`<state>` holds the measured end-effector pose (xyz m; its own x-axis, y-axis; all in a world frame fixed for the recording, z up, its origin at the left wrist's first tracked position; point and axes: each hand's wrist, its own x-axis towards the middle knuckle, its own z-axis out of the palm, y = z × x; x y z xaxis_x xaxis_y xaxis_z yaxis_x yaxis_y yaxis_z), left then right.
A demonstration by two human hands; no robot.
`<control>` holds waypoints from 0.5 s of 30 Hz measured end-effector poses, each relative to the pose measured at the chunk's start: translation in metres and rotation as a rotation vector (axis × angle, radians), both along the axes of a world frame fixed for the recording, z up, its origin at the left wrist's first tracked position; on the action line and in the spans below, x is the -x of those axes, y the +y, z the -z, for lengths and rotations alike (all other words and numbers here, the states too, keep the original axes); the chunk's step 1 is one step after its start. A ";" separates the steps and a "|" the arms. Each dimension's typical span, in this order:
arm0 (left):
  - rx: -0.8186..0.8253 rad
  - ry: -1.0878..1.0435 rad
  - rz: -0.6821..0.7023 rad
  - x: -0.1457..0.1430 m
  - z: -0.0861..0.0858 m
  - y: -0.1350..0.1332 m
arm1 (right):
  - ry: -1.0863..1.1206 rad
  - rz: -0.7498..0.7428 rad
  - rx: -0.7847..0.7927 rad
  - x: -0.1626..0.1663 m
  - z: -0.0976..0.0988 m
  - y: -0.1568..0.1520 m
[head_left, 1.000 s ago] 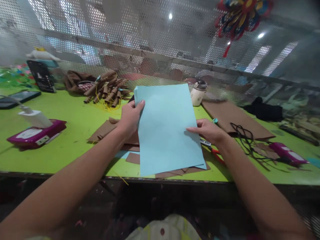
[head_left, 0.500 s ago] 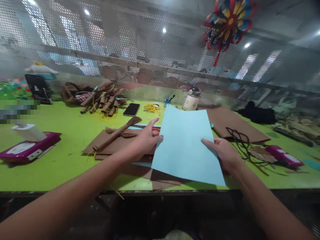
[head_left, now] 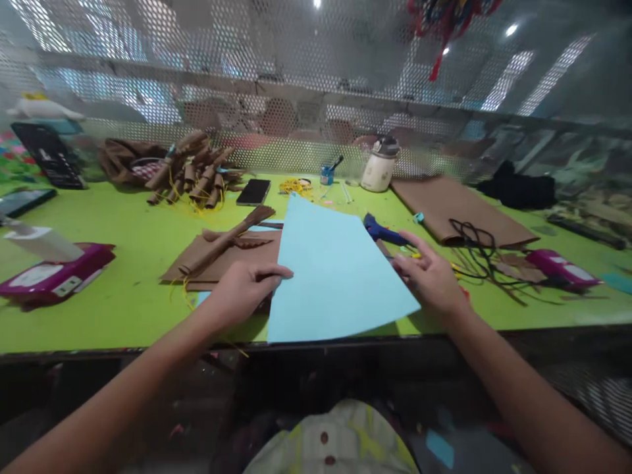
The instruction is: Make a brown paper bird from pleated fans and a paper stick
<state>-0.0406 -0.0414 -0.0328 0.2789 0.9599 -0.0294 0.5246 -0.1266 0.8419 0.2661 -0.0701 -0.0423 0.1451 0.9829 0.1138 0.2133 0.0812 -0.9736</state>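
Note:
A sheet of light blue paper [head_left: 336, 270] is tilted above the front of the table. My left hand [head_left: 249, 286] pinches its left edge between thumb and fingers. Just off the paper's right edge, my right hand [head_left: 432, 276] has its index finger and thumb apart, with nothing visible between them. Beyond the right fingers lies a dark blue tool [head_left: 382, 232], partly hidden by the paper. Left of the sheet, a rolled brown paper piece with a frayed end [head_left: 227, 240] rests on flat brown sheets [head_left: 197, 260].
Tied brown paper rolls [head_left: 197, 174], a black phone [head_left: 253, 191], a small blue jar [head_left: 326, 174] and a cream bottle [head_left: 380, 168] stand along the back. A folded brown sheet [head_left: 459, 204], black cord [head_left: 474, 247] and purple power strips [head_left: 563, 268] [head_left: 59, 273] lie to the sides.
The blue paper has moved left and turned, uncovering the dark blue tool. My left hand has shifted left and down with it, while my right hand has come off the right edge. The view has tilted down.

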 end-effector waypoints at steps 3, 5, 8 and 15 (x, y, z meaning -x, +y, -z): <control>0.105 -0.103 -0.027 0.001 0.002 -0.001 | -0.227 -0.180 -0.088 -0.010 0.004 -0.022; 0.143 -0.120 -0.026 0.001 0.004 -0.001 | -0.380 -0.276 -0.126 -0.014 0.006 -0.032; 0.111 -0.078 -0.019 0.001 0.004 -0.001 | -0.510 -0.328 -0.195 -0.017 0.009 -0.038; -0.372 0.249 0.064 0.009 -0.006 -0.026 | -0.888 -0.422 -0.405 -0.026 0.019 -0.031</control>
<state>-0.0497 -0.0672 -0.0269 0.3665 0.8989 0.2403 0.6867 -0.4356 0.5820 0.2917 -0.1015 -0.0609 -0.4947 0.7991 0.3416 0.7129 0.5979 -0.3664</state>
